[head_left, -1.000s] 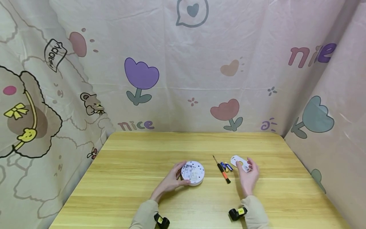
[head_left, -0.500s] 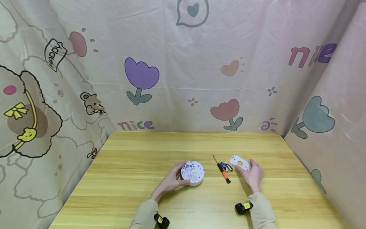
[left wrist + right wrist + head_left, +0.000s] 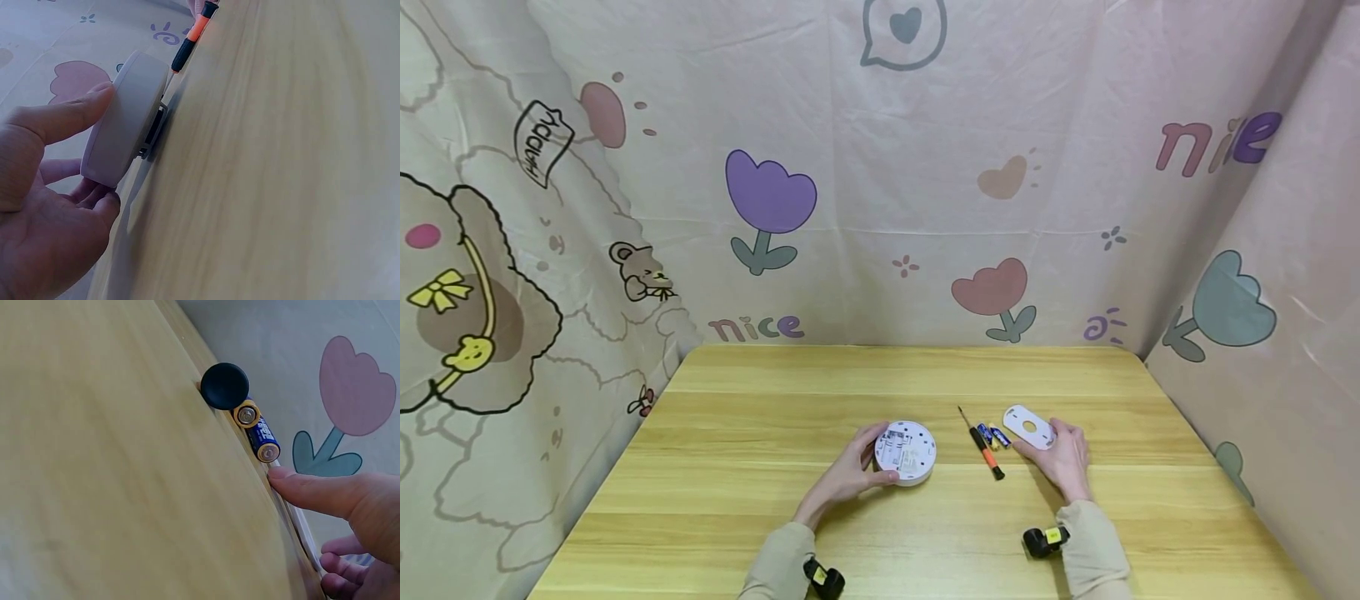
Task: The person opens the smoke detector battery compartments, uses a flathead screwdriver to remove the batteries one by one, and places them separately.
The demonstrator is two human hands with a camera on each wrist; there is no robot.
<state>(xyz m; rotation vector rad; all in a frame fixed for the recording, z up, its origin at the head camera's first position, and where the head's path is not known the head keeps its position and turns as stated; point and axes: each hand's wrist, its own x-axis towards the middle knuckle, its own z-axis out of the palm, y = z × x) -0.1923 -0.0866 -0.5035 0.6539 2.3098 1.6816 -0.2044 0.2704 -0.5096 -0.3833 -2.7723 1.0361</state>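
A round white smoke detector (image 3: 907,452), its labelled back facing up, is gripped at the left rim by my left hand (image 3: 848,471). In the left wrist view, the thumb lies on the detector's side (image 3: 128,115) and the fingers curl under its edge; a small dark-edged part juts from its underside against the table. A white mounting plate (image 3: 1028,427) with a central hole lies flat on the table. My right hand (image 3: 1063,458) is at its right end, thumb extended near the plate's front edge, fingertips by the rim. Whether they touch it is hard to tell.
A screwdriver (image 3: 987,452) with an orange and black handle lies between detector and plate. Beside it are blue batteries (image 3: 998,436), close to my right thumb. The wooden table (image 3: 760,400) ends at a printed curtain (image 3: 880,167) behind.
My right hand has lowered the mounting plate onto the table, let go of it and drawn back slightly right. My left hand and the smoke detector have stayed in place.
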